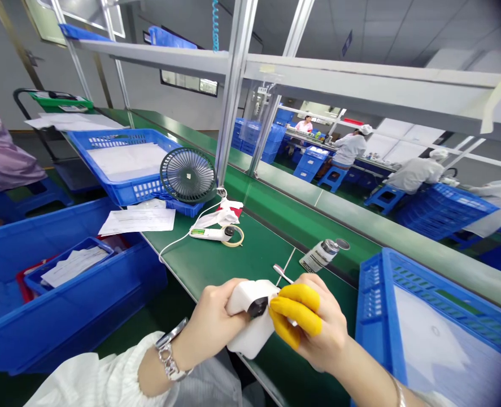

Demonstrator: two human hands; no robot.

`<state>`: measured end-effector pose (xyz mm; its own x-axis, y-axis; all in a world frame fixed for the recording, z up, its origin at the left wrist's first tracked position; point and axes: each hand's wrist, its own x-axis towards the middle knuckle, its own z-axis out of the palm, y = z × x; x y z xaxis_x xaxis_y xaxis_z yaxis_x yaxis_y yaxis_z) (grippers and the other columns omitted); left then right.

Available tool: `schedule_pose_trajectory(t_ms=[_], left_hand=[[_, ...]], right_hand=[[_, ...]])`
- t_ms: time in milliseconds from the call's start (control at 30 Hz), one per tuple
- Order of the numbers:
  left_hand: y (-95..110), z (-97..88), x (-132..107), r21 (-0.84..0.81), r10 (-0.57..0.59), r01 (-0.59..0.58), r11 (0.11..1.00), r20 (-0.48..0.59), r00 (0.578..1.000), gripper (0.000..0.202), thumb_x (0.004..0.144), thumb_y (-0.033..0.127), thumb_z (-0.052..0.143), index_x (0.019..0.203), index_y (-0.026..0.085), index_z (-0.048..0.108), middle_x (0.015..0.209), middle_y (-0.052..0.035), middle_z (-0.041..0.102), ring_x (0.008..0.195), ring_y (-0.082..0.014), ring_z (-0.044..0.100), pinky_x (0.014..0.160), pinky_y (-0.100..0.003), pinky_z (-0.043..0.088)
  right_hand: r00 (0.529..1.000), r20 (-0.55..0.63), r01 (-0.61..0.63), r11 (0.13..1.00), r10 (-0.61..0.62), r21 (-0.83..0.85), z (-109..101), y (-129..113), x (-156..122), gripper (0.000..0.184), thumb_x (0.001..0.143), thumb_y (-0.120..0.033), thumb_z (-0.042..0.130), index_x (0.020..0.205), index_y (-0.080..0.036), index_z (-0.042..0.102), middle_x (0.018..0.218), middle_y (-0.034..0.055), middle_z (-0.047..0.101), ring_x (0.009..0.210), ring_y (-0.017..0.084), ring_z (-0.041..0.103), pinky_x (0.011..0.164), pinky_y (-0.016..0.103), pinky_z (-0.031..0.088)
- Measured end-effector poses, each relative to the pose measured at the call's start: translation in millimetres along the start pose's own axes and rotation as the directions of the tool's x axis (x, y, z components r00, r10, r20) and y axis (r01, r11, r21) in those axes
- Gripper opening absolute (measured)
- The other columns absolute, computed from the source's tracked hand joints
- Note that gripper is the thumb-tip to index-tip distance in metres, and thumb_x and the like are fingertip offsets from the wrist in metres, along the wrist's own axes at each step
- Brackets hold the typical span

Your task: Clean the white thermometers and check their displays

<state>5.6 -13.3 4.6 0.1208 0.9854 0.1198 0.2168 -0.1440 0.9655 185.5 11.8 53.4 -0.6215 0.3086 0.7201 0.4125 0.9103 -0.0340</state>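
Observation:
My left hand (210,325) grips a small white plastic device (250,319) with a dark round lens-like part facing up. My right hand (318,328) has yellow finger cots on two fingers, which press at that dark part. A thin white swab-like stick (282,273) pokes out above my right fingers, held in that hand. Both hands are over the near edge of the green work table (216,263). I wear a metal watch on the left wrist.
A small metal-capped bottle (323,254) lies on its side just beyond my hands. Blue crate (377,316) at right, blue bins (64,294) at left, a dark desk fan (188,175), a white handheld tool with cable (210,233), papers. Other workers sit in the background.

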Motion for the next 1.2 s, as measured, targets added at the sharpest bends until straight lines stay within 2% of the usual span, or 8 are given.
schedule_pose_trajectory(t_ms=[167,333,500,667,800,967,1200], left_hand=[[-0.4,1.3,-0.6,-0.004,0.022,-0.021,1.0,0.029,0.999,0.033,0.067,0.01,0.055,0.097,0.021,0.065,0.079,0.0041,0.069,0.069,-0.0129,0.062,0.063,-0.019,0.046],[-0.3,0.4,-0.5,0.017,-0.008,0.007,1.0,0.032,0.999,0.034,0.069,0.011,0.054,0.1,0.022,0.063,0.083,0.0028,0.069,0.073,-0.0146,0.061,0.065,-0.021,0.046],[-1.7,0.0,0.5,0.025,-0.016,0.015,1.0,0.076,0.997,0.036,0.068,0.008,0.051,0.098,0.022,0.064,0.078,0.0034,0.068,0.07,-0.0142,0.06,0.062,-0.02,0.044],[-0.5,-1.0,1.0,0.047,-0.021,0.02,0.999,0.035,0.999,0.037,0.07,0.011,0.052,0.103,0.023,0.062,0.082,0.0035,0.068,0.073,-0.014,0.061,0.065,-0.02,0.044],[-0.2,-1.3,1.2,0.053,-0.014,0.011,0.999,0.067,0.998,0.034,0.071,0.012,0.051,0.1,0.024,0.063,0.08,0.005,0.068,0.07,-0.0127,0.06,0.063,-0.019,0.044],[-1.4,-2.2,-0.6,0.078,-0.015,0.013,0.997,0.035,0.999,0.035,0.07,0.012,0.053,0.102,0.024,0.062,0.082,0.0055,0.068,0.07,-0.0119,0.059,0.064,-0.019,0.044],[-2.0,-0.8,0.5,0.063,-0.018,0.014,0.998,0.057,0.998,0.035,0.069,0.011,0.051,0.1,0.024,0.063,0.08,0.0053,0.068,0.07,-0.0121,0.059,0.063,-0.019,0.044]], right_hand=[[1.0,0.009,0.02,0.997,-0.021,0.069,-0.1,-2.2,2.1,0.027,0.07,-0.005,0.065,0.091,-0.018,0.055,0.073,0.0038,0.061,0.061,0.014,0.045,0.058,0.032,0.038],[1.0,-0.015,-0.005,0.999,0.006,0.041,-2.3,-2.6,2.4,0.025,0.071,-0.004,0.063,0.09,-0.018,0.057,0.074,0.0035,0.061,0.06,0.013,0.045,0.058,0.032,0.037],[1.0,0.001,-0.01,0.998,0.01,0.055,-3.0,-5.2,4.3,0.023,0.07,-0.004,0.062,0.088,-0.018,0.059,0.071,0.003,0.061,0.06,0.014,0.047,0.059,0.032,0.036],[0.998,-0.067,-0.017,1.0,0.017,0.006,-1.4,-5.8,5.3,0.015,0.072,-0.007,0.062,0.083,-0.017,0.058,0.07,0.0018,0.061,0.058,0.012,0.046,0.06,0.031,0.035],[1.0,-0.023,-0.003,1.0,0.003,0.002,-1.0,-7.3,6.5,0.011,0.074,-0.01,0.062,0.083,-0.017,0.059,0.067,0.0013,0.061,0.058,0.012,0.044,0.059,0.031,0.034],[0.998,-0.068,-0.015,1.0,0.014,-0.004,-1.7,-7.5,6.6,0.012,0.074,-0.009,0.062,0.083,-0.017,0.059,0.069,0.0013,0.061,0.059,0.011,0.045,0.061,0.031,0.034],[0.999,-0.035,-0.007,1.0,0.008,0.009,-1.5,-7.0,7.6,0.012,0.073,-0.009,0.063,0.082,-0.017,0.059,0.067,0.0012,0.061,0.058,0.011,0.044,0.061,0.032,0.033]])
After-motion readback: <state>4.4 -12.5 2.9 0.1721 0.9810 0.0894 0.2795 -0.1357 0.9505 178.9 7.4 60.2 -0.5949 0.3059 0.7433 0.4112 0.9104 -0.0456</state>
